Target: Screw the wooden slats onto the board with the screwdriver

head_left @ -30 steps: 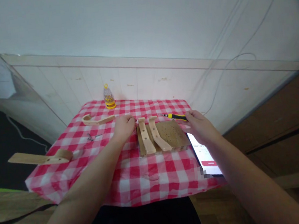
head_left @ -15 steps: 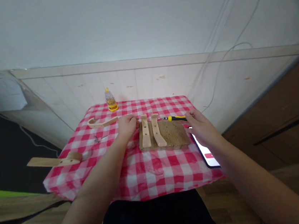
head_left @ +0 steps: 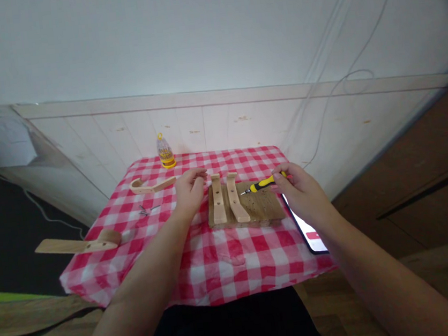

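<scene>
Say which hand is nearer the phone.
Right. The right hand, holding a screwdriver, appears above the far end of the phone; the left hand is across the wooden board from it.

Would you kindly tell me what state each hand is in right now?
Left hand: fingers partly curled; whether it holds anything cannot be told.
Right hand: closed around the yellow-and-black screwdriver.

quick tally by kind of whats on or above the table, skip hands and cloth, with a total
Bent wooden pieces: 4
Wooden board: 1
Screwdriver: 1
Phone: 1
Clear yellow-based container: 1
Total: 8, leaving out small metal pieces, too tiny to count
</scene>
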`<state>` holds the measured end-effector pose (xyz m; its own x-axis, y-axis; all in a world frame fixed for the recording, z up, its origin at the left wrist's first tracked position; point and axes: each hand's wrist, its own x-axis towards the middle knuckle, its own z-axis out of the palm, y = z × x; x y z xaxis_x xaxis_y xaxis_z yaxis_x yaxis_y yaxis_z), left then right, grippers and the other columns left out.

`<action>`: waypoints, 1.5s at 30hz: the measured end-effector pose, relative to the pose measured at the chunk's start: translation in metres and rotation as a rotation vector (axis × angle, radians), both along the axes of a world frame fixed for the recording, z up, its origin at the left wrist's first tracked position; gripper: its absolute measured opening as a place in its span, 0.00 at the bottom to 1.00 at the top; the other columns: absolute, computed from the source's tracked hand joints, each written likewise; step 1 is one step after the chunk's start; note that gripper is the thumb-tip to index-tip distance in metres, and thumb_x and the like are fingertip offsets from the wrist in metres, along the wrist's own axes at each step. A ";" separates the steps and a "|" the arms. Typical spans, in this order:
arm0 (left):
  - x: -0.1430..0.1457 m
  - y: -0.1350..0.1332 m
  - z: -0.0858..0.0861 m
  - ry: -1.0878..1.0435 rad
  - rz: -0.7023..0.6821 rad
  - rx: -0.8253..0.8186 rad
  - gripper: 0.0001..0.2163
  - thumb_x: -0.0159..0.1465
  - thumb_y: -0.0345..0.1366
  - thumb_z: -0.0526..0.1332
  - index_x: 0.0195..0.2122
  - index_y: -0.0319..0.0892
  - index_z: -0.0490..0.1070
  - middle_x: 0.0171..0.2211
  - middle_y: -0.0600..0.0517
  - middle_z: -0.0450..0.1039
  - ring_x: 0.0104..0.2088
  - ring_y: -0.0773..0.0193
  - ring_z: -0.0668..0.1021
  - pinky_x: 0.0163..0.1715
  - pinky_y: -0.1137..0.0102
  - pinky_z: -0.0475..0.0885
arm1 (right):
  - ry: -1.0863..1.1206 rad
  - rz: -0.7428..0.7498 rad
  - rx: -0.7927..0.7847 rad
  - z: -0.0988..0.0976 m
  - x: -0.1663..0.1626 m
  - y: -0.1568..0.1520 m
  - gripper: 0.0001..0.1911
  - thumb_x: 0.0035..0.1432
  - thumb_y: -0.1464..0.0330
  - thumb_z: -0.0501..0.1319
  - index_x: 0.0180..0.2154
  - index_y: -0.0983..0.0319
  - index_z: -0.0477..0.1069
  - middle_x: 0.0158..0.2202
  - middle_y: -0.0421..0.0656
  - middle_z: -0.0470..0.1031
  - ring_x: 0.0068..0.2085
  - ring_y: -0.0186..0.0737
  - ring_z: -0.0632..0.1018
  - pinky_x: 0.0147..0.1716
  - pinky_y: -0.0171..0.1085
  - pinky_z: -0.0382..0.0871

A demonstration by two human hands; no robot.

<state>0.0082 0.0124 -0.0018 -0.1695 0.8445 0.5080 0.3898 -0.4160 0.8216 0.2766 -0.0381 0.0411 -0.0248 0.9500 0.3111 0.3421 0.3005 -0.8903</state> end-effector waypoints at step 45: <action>-0.120 -0.058 0.021 0.899 0.246 -0.693 0.09 0.60 0.29 0.59 0.35 0.41 0.80 0.35 0.42 0.81 0.36 0.55 0.81 0.40 0.66 0.73 | -0.543 0.480 0.315 0.057 -0.161 0.030 0.05 0.57 0.65 0.62 0.33 0.56 0.77 0.30 0.42 0.79 0.30 0.41 0.77 0.30 0.39 0.65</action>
<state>-0.1123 -0.0458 0.0188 -0.1805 0.9831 -0.0294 0.9560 0.1823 0.2298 0.1158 -0.0082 0.0984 -0.6353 0.6661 0.3907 0.4736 0.7357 -0.4842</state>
